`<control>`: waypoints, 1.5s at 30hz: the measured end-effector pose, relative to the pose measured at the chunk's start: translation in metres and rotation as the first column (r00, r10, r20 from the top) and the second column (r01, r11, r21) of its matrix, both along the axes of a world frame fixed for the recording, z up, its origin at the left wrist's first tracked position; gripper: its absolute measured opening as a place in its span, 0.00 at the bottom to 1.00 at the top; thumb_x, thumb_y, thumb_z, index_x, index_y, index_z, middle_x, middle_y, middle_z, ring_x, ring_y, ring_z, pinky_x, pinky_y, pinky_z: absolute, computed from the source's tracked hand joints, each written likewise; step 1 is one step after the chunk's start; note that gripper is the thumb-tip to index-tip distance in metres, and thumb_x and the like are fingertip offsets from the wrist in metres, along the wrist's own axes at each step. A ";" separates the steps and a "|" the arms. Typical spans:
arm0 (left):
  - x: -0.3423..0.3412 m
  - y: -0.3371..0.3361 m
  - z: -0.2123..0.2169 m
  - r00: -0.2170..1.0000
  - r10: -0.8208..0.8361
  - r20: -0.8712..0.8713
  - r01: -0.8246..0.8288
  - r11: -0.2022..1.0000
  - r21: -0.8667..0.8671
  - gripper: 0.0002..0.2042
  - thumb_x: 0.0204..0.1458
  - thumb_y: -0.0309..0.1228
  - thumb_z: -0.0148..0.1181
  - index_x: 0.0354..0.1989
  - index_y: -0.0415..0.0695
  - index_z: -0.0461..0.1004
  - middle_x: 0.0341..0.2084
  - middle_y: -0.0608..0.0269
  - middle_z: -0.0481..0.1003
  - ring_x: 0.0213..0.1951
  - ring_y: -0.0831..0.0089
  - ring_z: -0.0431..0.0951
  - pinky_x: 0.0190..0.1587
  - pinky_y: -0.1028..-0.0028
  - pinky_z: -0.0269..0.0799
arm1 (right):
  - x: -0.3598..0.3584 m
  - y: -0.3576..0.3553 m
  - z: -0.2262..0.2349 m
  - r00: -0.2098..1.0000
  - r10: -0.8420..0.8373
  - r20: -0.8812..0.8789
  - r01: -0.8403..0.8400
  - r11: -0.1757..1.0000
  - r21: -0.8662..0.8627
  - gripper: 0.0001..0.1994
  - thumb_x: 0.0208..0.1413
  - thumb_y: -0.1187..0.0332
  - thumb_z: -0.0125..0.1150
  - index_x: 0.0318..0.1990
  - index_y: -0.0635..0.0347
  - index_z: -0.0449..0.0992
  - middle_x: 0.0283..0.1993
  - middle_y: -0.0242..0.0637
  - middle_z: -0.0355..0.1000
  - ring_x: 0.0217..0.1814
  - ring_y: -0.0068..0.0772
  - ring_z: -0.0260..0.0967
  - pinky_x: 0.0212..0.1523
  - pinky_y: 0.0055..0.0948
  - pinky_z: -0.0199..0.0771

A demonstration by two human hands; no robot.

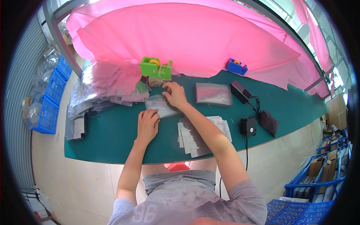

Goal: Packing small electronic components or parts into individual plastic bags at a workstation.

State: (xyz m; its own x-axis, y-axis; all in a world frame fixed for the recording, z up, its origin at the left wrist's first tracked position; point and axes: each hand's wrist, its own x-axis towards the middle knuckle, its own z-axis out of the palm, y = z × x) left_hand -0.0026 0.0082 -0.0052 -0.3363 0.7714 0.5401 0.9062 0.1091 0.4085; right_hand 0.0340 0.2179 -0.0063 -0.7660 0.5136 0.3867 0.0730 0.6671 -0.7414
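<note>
A stack of clear plastic sleeves (159,106) lies on the green tabletop in front of me. My left hand (148,125) rests at its near left corner, fingers bent and pressed together against the edge. Across the far right corner reaches my right hand (175,95), its thumb and forefinger curved with a gap between them and nothing plain in the gap. Just beyond those fingertips, a brown bundle (159,81) sits below a green tape dispenser (155,68). Loose whitish printed sleeves (195,144) lie partly under my right forearm.
Plastic sleeves (107,84) are heaped at the far left. Another stack (213,94) lies right of my hands, beside a black adapter (240,92), a black box (248,126) with a cable and a dark pouch (269,122). A blue tape dispenser (236,66) stands by the pink cloth (180,37).
</note>
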 end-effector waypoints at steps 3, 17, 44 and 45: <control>-0.001 -0.001 -0.001 1.000 0.004 -0.023 -0.004 1.000 -0.006 0.08 0.44 0.22 0.62 0.32 0.41 0.71 0.44 0.57 0.74 0.51 0.57 0.72 0.56 0.58 0.62 | -0.001 0.005 0.003 0.971 -0.148 0.187 0.097 0.962 0.256 0.04 0.46 0.64 0.69 0.28 0.48 0.81 0.31 0.33 0.71 0.37 0.40 0.71 0.43 0.40 0.63; 0.000 0.042 0.015 0.992 -0.088 -0.089 0.069 0.978 -0.197 0.12 0.46 0.23 0.60 0.41 0.40 0.73 0.48 0.53 0.71 0.53 0.55 0.69 0.61 0.57 0.62 | 0.132 0.011 0.060 0.994 -0.088 0.072 0.065 0.960 0.272 0.10 0.55 0.68 0.62 0.44 0.57 0.76 0.40 0.40 0.72 0.39 0.45 0.74 0.37 0.40 0.73; 0.082 -0.060 0.008 0.860 0.174 0.480 -0.145 0.985 -0.097 0.24 0.42 0.23 0.65 0.52 0.49 0.76 0.58 0.52 0.63 0.58 0.53 0.61 0.61 0.61 0.60 | 0.223 -0.085 0.017 0.871 -0.315 0.378 0.299 0.949 0.101 0.19 0.56 0.51 0.60 0.39 0.62 0.73 0.34 0.47 0.71 0.34 0.54 0.72 0.35 0.47 0.72; 0.081 -0.067 0.010 0.837 0.192 0.513 -0.155 0.981 -0.114 0.23 0.42 0.23 0.65 0.52 0.49 0.76 0.58 0.53 0.64 0.58 0.54 0.61 0.61 0.61 0.60 | 0.221 -0.090 0.019 0.852 -0.303 0.427 0.280 0.953 0.117 0.21 0.57 0.50 0.60 0.40 0.62 0.73 0.34 0.47 0.71 0.34 0.54 0.72 0.35 0.47 0.72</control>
